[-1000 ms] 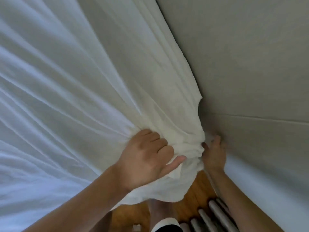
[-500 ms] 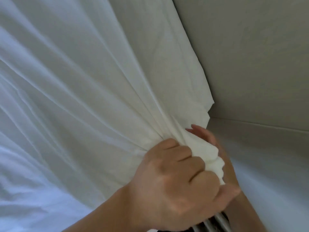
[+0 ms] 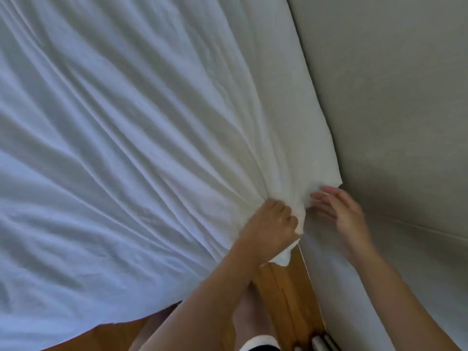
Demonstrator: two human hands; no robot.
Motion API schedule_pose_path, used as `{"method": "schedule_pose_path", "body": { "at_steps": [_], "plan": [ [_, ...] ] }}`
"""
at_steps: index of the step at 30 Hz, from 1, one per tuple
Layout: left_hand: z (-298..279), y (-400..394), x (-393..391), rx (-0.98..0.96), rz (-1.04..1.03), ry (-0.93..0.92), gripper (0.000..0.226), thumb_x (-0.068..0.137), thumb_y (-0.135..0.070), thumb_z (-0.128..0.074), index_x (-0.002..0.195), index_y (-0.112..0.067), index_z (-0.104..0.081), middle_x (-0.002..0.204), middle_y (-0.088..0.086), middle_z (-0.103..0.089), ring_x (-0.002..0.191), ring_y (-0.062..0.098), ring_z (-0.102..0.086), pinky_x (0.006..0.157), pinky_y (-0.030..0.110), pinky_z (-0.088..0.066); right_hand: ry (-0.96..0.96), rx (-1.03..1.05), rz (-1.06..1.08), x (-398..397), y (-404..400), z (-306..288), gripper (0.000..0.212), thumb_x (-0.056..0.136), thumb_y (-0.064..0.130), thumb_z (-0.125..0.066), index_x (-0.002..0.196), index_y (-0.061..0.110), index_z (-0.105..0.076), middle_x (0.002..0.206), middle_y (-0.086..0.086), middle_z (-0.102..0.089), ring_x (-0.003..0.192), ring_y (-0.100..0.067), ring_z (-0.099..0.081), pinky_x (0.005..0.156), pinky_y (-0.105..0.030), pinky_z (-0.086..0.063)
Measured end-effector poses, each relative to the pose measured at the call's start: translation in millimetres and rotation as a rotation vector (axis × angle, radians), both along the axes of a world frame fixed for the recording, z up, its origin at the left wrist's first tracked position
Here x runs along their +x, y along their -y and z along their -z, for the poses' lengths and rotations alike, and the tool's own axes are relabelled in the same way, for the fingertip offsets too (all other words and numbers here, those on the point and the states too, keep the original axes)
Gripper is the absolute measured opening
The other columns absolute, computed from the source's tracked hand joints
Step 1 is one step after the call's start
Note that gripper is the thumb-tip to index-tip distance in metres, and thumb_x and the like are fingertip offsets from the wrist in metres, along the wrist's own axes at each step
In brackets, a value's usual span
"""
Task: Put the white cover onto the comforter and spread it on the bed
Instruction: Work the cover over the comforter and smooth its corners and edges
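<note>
The white cover (image 3: 126, 148) fills the left and middle of the head view, stretched in long folds that run toward its near right corner. My left hand (image 3: 271, 224) grips that bunched corner, and a small tip of cloth sticks out below the fist. My right hand (image 3: 342, 211) hovers just right of the corner with fingers straight and spread, its fingertips at the cloth's edge. The comforter itself is not visible apart from the cover.
A beige wall (image 3: 392, 97) rises close on the right, meeting the cover's right edge. Wooden floor (image 3: 283, 295) shows below the hands. My legs and a dark-and-white garment edge (image 3: 258, 344) are at the bottom, beside grey tubes (image 3: 321, 344).
The view has pulled back from the close-up. My right hand has come out from behind the bunched corner and now lies spread beside it. My left hand keeps its grip.
</note>
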State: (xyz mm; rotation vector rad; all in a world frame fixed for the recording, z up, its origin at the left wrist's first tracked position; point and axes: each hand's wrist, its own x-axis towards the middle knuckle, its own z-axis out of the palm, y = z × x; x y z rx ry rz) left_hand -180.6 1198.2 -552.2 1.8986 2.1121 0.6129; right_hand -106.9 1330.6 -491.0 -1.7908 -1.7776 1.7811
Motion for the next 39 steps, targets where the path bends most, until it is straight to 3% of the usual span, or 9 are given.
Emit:
{"method": "schedule_pose_path", "body": {
  "at_steps": [3,7,12,16,21,29,32,35,39],
  "plan": [
    [12.3,10.4,7.9,-0.015,-0.031,0.027,0.019,0.085,-0.03,-0.064,0.079,-0.012,-0.065,0.08,0.008,-0.061,0.081,0.027,-0.056,0.089,0.039,-0.04,0.052,0.116,-0.222,-32.2,5.2,-3.1,0.016,0.098,0.016,-0.051,0.11,0.024,-0.059,0.108,0.007,-0.064,0.097,-0.001,-0.061,0.085,-0.023,-0.044],
    [-6.4,40.2,3.2,0.104,-0.079,0.123,0.018,0.095,-0.021,-0.056,0.099,-0.007,-0.066,0.11,0.016,-0.065,0.112,0.033,-0.056,0.109,0.045,-0.034,0.108,0.192,-0.551,-95.9,26.8,6.4,0.059,0.091,0.046,-0.057,0.143,0.027,-0.038,0.138,0.01,-0.047,0.122,-0.004,-0.044,0.1,-0.024,-0.033],
    [-21.0,79.7,-74.3,0.18,-0.672,0.111,0.02,0.09,-0.01,-0.056,0.109,-0.008,-0.051,0.119,0.021,-0.058,0.116,0.032,-0.051,0.103,0.049,-0.04,0.17,0.242,-0.543,-168.5,40.9,21.0,0.091,0.077,0.063,-0.065,0.149,0.024,-0.025,0.146,-0.002,-0.042,0.131,-0.022,-0.042,0.105,-0.032,-0.032],
    [-24.9,68.1,-138.8,0.071,-1.113,0.211,0.035,0.09,-0.012,-0.057,0.123,0.0,-0.051,0.132,0.02,-0.049,0.123,0.028,-0.044,0.103,0.034,-0.038,0.19,0.261,-0.526,-190.4,63.4,32.2,0.078,0.071,0.068,-0.067,0.129,0.017,-0.051,0.12,-0.004,-0.063,0.112,-0.026,-0.058,0.097,-0.036,-0.045],
    [-15.2,45.4,-163.4,-0.142,-1.194,0.295,0.053,0.09,-0.04,-0.042,0.129,-0.005,-0.052,0.13,0.016,-0.052,0.117,0.032,-0.052,0.099,0.04,-0.042,0.158,0.321,-0.577,-188.4,70.4,45.3,0.057,0.08,0.064,-0.059,0.098,0.011,-0.061,0.08,-0.01,-0.069,0.08,-0.034,-0.064,0.074,-0.043,-0.052],
    [-18.5,28.2,-173.7,-0.285,-1.279,0.285,0.086,0.075,-0.057,-0.064,0.138,-0.004,-0.04,0.135,0.019,-0.046,0.122,0.033,-0.049,0.1,0.044,-0.043,0.161,0.497,-0.522,-180.1,66.8,56.4,0.048,0.078,0.064,-0.058,0.093,0.018,-0.062,0.086,0.003,-0.063,0.083,-0.02,-0.062,0.071,-0.042,-0.053],
    [-27.4,18.7,-168.1,-0.343,-1.305,0.364,0.102,0.069,-0.056,-0.074,0.143,0.0,-0.031,0.14,0.025,-0.041,0.13,0.037,-0.044,0.104,0.047,-0.04,0.128,0.31,-0.344,-182.4,56.3,52.4,0.061,0.067,0.058,-0.071,0.116,0.026,-0.053,0.111,0.008,-0.061,0.101,-0.011,-0.06,0.087,-0.037,-0.052],
    [-30.0,17.7,-160.4,-0.435,-1.328,0.425,0.108,0.062,-0.047,-0.084,0.142,0.002,-0.031,0.129,0.026,-0.05,0.116,0.037,-0.055,0.095,0.044,-0.051,0.113,0.132,-0.298,-186.8,54.6,46.1,0.092,0.059,0.063,-0.069,0.14,0.032,-0.039,0.13,0.014,-0.054,0.117,-0.005,-0.054,0.102,-0.03,-0.043],
    [-22.4,16.8,-174.1,-0.512,-1.446,0.527,0.08,0.063,-0.018,-0.082,0.132,0.001,-0.045,0.096,0.016,-0.063,0.079,0.03,-0.065,0.064,0.032,-0.052,0.004,-0.085,-0.346,-244.5,41.6,46.9,0.081,0.057,0.061,-0.073,0.129,0.032,-0.05,0.118,0.014,-0.064,0.111,-0.007,-0.06,0.102,-0.038,-0.046]
  ]
}}
